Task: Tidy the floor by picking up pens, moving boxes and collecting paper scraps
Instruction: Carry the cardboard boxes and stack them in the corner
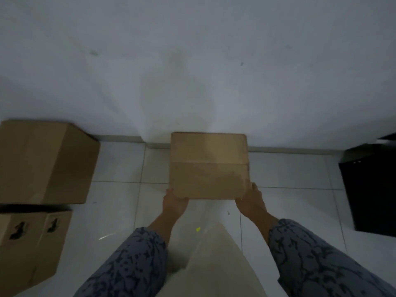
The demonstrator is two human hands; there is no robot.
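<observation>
A closed brown cardboard box point(209, 166) sits in the middle of the view, its far edge against the white wall. My left hand point(174, 201) grips its near left corner. My right hand point(251, 199) grips its near right corner. Both arms wear patterned blue sleeves. On the white tiles near my left arm lies a small yellow scrap point(197, 229). A tiny dark speck point(228, 212) lies near my right wrist.
A large cardboard box point(42, 161) stands at the left by the wall. In front of it is another cardboard box point(32, 249) with handle cut-outs. A black box point(372, 189) stands at the right edge. A pale garment point(216, 264) hangs below me.
</observation>
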